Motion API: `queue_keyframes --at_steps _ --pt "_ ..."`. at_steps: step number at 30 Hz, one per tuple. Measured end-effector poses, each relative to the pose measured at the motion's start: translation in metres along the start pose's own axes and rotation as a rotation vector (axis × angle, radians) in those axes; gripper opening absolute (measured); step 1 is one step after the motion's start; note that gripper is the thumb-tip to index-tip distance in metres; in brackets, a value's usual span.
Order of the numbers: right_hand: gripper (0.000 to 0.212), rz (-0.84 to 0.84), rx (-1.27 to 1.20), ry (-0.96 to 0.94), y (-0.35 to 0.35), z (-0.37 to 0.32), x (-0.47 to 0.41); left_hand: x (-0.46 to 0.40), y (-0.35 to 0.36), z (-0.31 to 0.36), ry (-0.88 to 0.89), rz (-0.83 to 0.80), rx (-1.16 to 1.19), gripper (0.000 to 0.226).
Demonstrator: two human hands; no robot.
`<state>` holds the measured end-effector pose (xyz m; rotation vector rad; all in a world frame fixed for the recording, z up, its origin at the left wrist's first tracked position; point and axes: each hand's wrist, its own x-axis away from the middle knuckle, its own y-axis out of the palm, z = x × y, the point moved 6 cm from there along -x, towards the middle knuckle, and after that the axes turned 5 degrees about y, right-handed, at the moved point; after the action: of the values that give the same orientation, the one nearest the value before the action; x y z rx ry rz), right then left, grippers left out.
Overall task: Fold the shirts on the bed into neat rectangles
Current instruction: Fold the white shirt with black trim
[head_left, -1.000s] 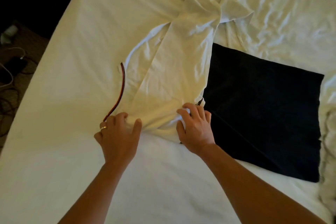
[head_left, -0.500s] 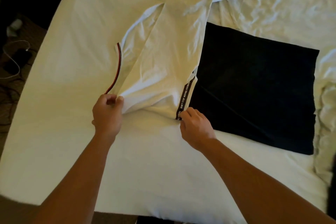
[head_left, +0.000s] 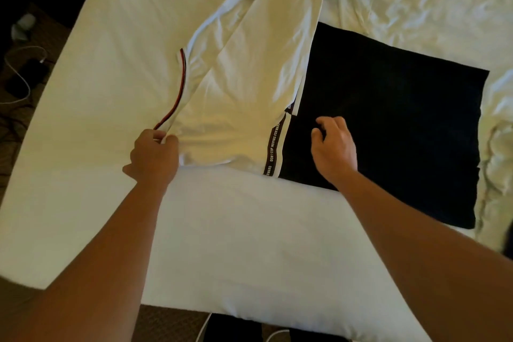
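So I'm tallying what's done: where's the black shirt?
In the head view, the black shirt lies folded on the bed's right side, beside the white shirt, under the right hand.

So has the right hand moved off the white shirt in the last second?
Yes. The right hand left the white shirt and shifted right, over the black shirt.

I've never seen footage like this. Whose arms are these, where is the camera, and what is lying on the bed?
There is no machine here: a person wears a camera on the head, looking down at their own arms. On the bed lies a white shirt, half folded, with a lettered dark band along one edge. Beside it lies a black shirt, already folded into a rectangle. The left hand pinches the white shirt's striped edge. The right hand hovers over the black shirt, fingers loosely curled, holding nothing.
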<state>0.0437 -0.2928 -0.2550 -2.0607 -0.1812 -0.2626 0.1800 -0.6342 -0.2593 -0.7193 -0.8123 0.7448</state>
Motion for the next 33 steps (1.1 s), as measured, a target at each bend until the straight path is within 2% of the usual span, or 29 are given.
queue_keyframes --at_steps 2,5,9,11,15,18,22,26,28,31,33 --pt "0.042 -0.129 0.101 0.034 0.003 0.005 -0.012 0.003 0.002 0.000 -0.019 0.004 0.005 0.026" --pt "0.046 -0.253 0.283 -0.006 0.004 0.003 -0.023 0.002 0.002 -0.003 -0.004 -0.011 0.032 0.024" --pt "0.044 -0.109 0.439 -0.063 0.006 -0.027 -0.019 -0.001 -0.001 -0.007 0.037 -0.053 0.106 0.012" --pt "0.039 -0.076 0.417 -0.181 0.017 -0.055 -0.012 -0.001 -0.004 -0.011 0.050 -0.069 0.192 0.007" --pt "0.034 -0.281 0.211 -0.358 0.052 -0.114 -0.006 0.000 -0.010 -0.020 0.081 -0.127 0.260 0.011" --pt "0.034 -0.344 0.166 -0.432 0.073 -0.155 -0.010 -0.006 -0.010 -0.031 0.126 -0.246 0.265 0.012" --pt "0.043 -0.428 0.115 -0.458 0.100 -0.196 -0.016 -0.012 -0.013 -0.038 0.184 -0.456 0.293 0.019" --pt "0.061 -0.534 0.177 -0.539 0.122 -0.218 -0.021 -0.018 -0.021 -0.039 0.226 -0.503 0.307 0.007" --pt "0.057 -0.529 0.238 -0.585 0.127 -0.223 -0.026 -0.020 -0.023 -0.040 0.252 -0.499 0.332 0.007" --pt "0.031 -0.491 0.334 -0.594 0.127 -0.230 -0.039 -0.022 -0.025 -0.038 0.302 -0.477 0.372 0.008" --pt "0.021 -0.481 0.367 -0.574 0.125 -0.233 -0.048 -0.023 -0.025 -0.036 0.343 -0.429 0.370 0.007"
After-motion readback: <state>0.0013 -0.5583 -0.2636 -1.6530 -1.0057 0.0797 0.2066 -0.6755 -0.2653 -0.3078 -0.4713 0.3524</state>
